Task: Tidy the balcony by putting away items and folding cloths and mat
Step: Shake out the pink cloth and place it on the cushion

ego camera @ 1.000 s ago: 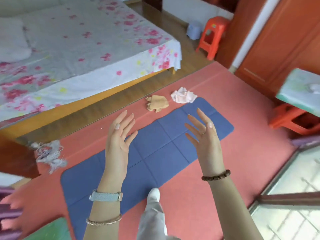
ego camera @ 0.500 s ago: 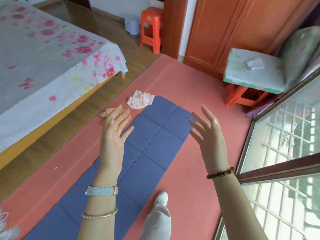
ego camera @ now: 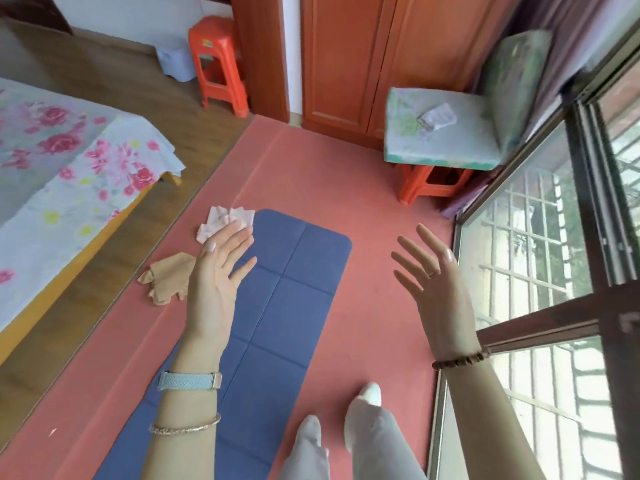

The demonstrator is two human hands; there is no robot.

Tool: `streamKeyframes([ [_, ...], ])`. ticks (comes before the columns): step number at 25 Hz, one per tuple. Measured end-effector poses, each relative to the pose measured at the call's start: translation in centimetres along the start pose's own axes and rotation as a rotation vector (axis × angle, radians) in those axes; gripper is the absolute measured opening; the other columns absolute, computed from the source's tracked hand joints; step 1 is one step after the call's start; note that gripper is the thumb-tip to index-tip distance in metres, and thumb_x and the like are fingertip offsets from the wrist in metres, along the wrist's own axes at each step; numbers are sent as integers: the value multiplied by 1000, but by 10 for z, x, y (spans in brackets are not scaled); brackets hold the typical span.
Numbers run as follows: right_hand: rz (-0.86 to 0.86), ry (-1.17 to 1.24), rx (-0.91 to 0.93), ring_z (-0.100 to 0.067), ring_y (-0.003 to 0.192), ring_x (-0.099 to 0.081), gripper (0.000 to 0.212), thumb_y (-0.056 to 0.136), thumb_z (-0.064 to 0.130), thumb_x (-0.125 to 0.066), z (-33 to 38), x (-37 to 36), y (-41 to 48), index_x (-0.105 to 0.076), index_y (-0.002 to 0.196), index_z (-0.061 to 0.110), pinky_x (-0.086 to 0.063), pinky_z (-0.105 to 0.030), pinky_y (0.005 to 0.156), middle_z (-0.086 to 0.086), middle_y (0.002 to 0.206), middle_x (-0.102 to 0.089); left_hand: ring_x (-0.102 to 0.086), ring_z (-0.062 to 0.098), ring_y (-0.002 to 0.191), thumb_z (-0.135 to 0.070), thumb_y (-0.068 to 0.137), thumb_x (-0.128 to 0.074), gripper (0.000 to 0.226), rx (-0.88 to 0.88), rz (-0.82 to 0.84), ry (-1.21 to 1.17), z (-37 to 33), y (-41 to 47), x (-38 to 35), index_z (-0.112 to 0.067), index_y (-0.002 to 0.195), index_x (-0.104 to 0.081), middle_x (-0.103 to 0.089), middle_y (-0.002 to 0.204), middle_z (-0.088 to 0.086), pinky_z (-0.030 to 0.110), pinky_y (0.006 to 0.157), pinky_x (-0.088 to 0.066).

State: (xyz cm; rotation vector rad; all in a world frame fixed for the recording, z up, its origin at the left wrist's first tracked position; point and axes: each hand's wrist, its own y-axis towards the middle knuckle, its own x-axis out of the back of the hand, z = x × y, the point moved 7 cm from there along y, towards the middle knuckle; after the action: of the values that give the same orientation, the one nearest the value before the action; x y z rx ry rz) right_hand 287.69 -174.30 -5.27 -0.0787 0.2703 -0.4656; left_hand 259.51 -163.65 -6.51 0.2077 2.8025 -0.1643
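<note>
Cloths [ego camera: 221, 220] [ego camera: 169, 279] two, mat [ego camera: 294, 275] one, hands [ego camera: 214, 284] [ego camera: 439, 291] two.

Soft daylight comes in through the window [ego camera: 540, 244] on my right and fills the room; it is bright, with no hard shadows. The panes low on that side are washed out almost to white. My right hand [ego camera: 436, 285] and left hand [ego camera: 214, 285] are evenly lit and sharp, as is the blue mat [ego camera: 287, 306] in the middle. Toward the upper right, the padded seat [ego camera: 446, 140] and its upright cushion are smeared with blur. The wide lens bends the window frame and the edge of the bed [ego camera: 69, 174], whose floral print looks soft.
</note>
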Motion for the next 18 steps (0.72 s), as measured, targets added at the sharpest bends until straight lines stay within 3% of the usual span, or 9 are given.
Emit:
streamKeyframes([
  [5,-43,38,2,-21,122,-60,38,103,39,-28,10,46,67,-55,129,33,-37,-51,111,-1,133,-62,-51,19,132,-44,97,-36,52,34,37,14,22,58,-52,-15,136,-54,-60,137,6,42,104,-42],
  [10,3,8,26,-19,122,-59,44,93,49,-35,37,80,158,-57,128,36,-40,-47,108,1,133,-62,-53,17,131,-53,90,-43,62,8,-17,45,35,120,-112,-14,137,-53,-60,137,4,40,104,-41],
  [15,92,-13,36,-21,123,-59,57,82,69,-52,78,111,246,-58,128,36,-41,-47,106,-1,134,-62,-53,18,131,-42,100,-32,48,-33,-114,4,41,172,-171,-17,136,-54,-61,136,3,41,105,-41],
  [18,114,-26,8,-21,123,-59,45,93,53,-39,84,125,285,-58,128,34,-39,-51,109,-1,133,-62,-52,18,131,-41,101,-32,48,-29,-148,0,50,193,-196,-18,137,-53,-60,137,3,41,104,-41],
])
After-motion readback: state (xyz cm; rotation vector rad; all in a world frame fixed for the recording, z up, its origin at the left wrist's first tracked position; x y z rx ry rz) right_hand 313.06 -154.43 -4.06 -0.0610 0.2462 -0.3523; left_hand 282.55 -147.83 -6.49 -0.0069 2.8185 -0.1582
